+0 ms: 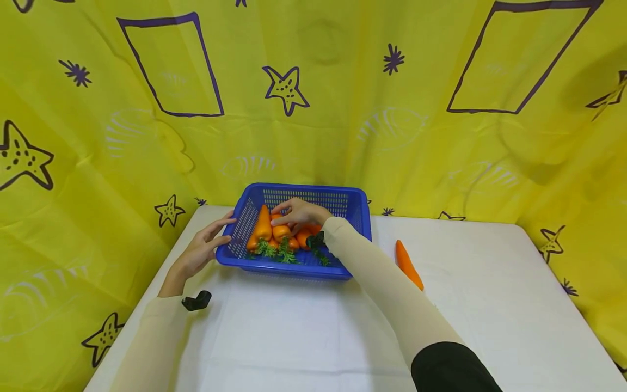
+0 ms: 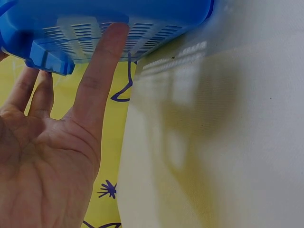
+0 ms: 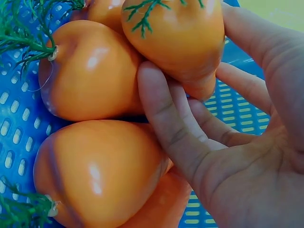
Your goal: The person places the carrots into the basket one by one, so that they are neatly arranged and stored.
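Note:
A blue plastic basket (image 1: 294, 268) with slotted walls holds several plump orange carrots with green leafy tops. My left hand (image 1: 198, 253) is at the basket's left end, thumb and fingertips touching it from outside. In the left wrist view the left thumb (image 2: 95, 85) lies straight against the slotted wall, with two fingers reaching up to the rim. Inside the basket, my right hand (image 1: 302, 212) holds one carrot (image 3: 175, 42) near its narrow end, thumb and fingers on either side. Other carrots (image 3: 99, 171) lie right beside that hand, one standing tilted with its tip up (image 1: 263, 223).
A slender orange carrot (image 1: 409, 265) lies on the white tabletop (image 1: 274, 332), right of the basket. Behind the basket and along both sides hangs a yellow curtain (image 1: 323, 141) with starfish drawings. Dark wrist mounts (image 1: 197, 300) sit on the sleeves.

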Demonstrator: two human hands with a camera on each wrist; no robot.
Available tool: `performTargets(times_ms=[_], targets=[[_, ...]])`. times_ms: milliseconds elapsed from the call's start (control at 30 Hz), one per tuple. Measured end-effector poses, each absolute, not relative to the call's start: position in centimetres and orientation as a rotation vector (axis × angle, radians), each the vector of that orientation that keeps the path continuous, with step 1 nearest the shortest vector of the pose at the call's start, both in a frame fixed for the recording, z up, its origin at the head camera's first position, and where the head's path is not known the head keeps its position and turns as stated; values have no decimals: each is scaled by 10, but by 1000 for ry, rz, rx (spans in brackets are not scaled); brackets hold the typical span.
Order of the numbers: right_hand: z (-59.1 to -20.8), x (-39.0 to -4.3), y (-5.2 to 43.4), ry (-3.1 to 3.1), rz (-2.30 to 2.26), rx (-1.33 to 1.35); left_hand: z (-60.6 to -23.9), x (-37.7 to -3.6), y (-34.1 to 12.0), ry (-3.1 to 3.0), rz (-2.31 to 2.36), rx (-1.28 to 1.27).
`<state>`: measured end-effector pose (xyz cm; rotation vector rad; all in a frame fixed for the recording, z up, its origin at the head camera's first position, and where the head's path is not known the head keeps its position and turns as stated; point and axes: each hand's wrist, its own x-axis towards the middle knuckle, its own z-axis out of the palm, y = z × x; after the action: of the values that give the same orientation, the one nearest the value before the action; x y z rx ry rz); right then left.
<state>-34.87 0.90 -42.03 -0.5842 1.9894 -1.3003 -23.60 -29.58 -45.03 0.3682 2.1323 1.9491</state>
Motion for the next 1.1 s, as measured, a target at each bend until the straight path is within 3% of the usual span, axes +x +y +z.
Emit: performTargets(times_ms=[467, 1100], targets=[[-412, -344, 17, 2066, -1174, -639, -455, -234, -296, 2132, 1944, 380], [-361, -311, 65, 2494, -740, -1157, -450, -235, -295, 2143, 1932, 387]])
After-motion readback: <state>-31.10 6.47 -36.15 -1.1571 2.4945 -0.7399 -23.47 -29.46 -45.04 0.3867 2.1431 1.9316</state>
